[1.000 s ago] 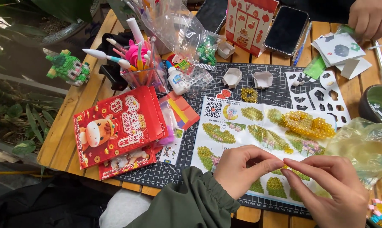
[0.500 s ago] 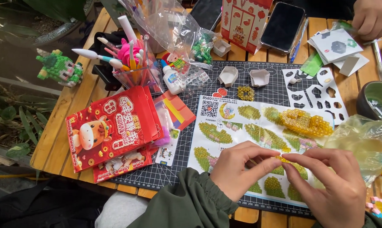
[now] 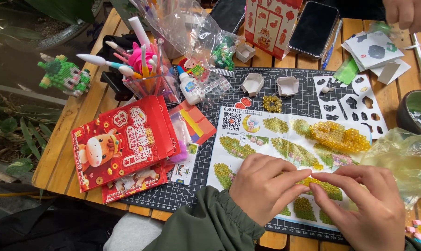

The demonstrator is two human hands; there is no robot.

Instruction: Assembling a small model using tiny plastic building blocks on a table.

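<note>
My left hand (image 3: 266, 186), in a green sleeve, and my right hand (image 3: 359, 207) rest on a printed instruction sheet (image 3: 261, 135) on a dark grid cutting mat (image 3: 182, 193). Their fingertips are pinched together at one spot over the sheet. They close on a small yellow bead piece that is almost fully hidden by the fingers. A built yellow bead model (image 3: 340, 135) lies on the sheet just beyond my right hand. A small yellow bead ring (image 3: 271, 103) sits further back.
A red cartoon packet (image 3: 122, 144), clear pen cup (image 3: 150, 86), glue bottle (image 3: 189, 88) and green bead figure (image 3: 64, 76) stand left. Two white paper trays (image 3: 252, 83), a phone (image 3: 312, 28), dark bowl (image 3: 417, 111) and yellowish bag (image 3: 401, 158) lie behind and right. Another person's hand (image 3: 408, 14) is at top right.
My two hands have drawn together until the fingertips meet, covering the small yellow piece that showed between them before. The view has shifted slightly.
</note>
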